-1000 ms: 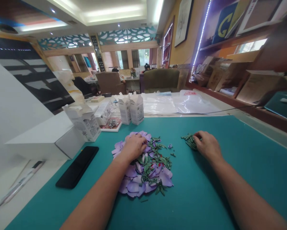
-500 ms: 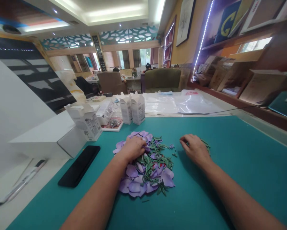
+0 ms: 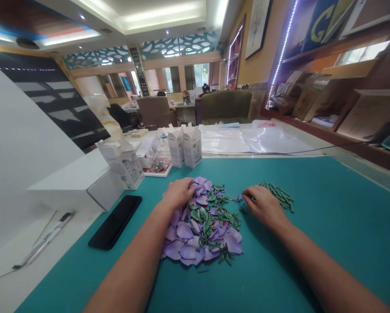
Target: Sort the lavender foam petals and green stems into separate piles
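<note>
A heap of purple petals (image 3: pixel 185 251) mixed with green leaves (image 3: pixel 205 226) and small green parts lies on a green mat. My left hand (image 3: pixel 178 193) rests on the far left side of the heap, thumb apart from its fingers, with petals under it. To the right, my right hand (image 3: pixel 266 203) has its thumb and fingers drawn together beside a small purple ring (image 3: pixel 238 198). Tiny green bits lie just below those fingertips; whether anything is pinched there is hidden. Behind the right hand is a pile of thin green stems (image 3: pixel 281 196).
A black phone (image 3: pixel 115 222) lies left on the green mat (image 3: pixel 328 226). White cartons (image 3: pixel 192 148) and a tray (image 3: pixel 159 173) with a plastic bag stand beyond. A large white box (image 3: pixel 74 184) and pens (image 3: pixel 47 239) are at far left. Clear plastic sheeting (image 3: pixel 227 139) covers the back.
My right hand has shifted left relative to the stems, uncovering more of their pile and coming close to the purple ring. My left hand has slid left over the petals. The view has turned slightly.
</note>
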Action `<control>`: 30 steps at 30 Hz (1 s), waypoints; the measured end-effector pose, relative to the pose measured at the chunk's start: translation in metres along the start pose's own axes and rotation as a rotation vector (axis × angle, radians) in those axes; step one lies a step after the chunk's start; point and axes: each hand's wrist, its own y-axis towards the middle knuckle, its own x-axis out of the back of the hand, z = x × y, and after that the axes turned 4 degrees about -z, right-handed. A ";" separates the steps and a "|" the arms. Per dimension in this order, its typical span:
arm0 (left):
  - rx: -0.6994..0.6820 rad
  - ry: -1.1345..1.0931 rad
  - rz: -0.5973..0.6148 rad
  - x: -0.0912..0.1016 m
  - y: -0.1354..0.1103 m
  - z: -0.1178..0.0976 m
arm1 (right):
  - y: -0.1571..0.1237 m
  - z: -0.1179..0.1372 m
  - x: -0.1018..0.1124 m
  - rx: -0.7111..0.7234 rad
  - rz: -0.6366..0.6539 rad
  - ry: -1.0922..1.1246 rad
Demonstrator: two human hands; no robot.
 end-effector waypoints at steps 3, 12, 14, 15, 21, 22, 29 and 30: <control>0.003 -0.010 -0.009 -0.004 0.000 0.000 | -0.001 0.008 0.000 0.035 0.047 0.023; -0.337 0.084 -0.038 -0.018 -0.013 -0.033 | -0.007 0.049 -0.007 0.252 0.329 -0.047; -0.396 0.109 0.003 -0.022 -0.015 -0.038 | -0.008 0.051 -0.007 0.237 0.366 -0.058; -0.403 0.118 0.016 -0.024 -0.015 -0.039 | -0.008 0.051 -0.007 0.230 0.379 -0.057; -0.325 0.143 0.001 -0.023 -0.014 -0.029 | -0.006 0.044 -0.009 0.189 0.392 -0.016; -0.316 0.141 -0.006 -0.023 -0.013 -0.027 | -0.006 0.042 -0.009 0.178 0.387 -0.012; -0.272 0.039 0.066 -0.007 -0.009 -0.018 | -0.003 0.053 0.010 0.245 0.424 0.178; -0.285 0.022 0.102 -0.004 -0.009 -0.017 | -0.003 0.058 0.013 0.286 0.456 0.228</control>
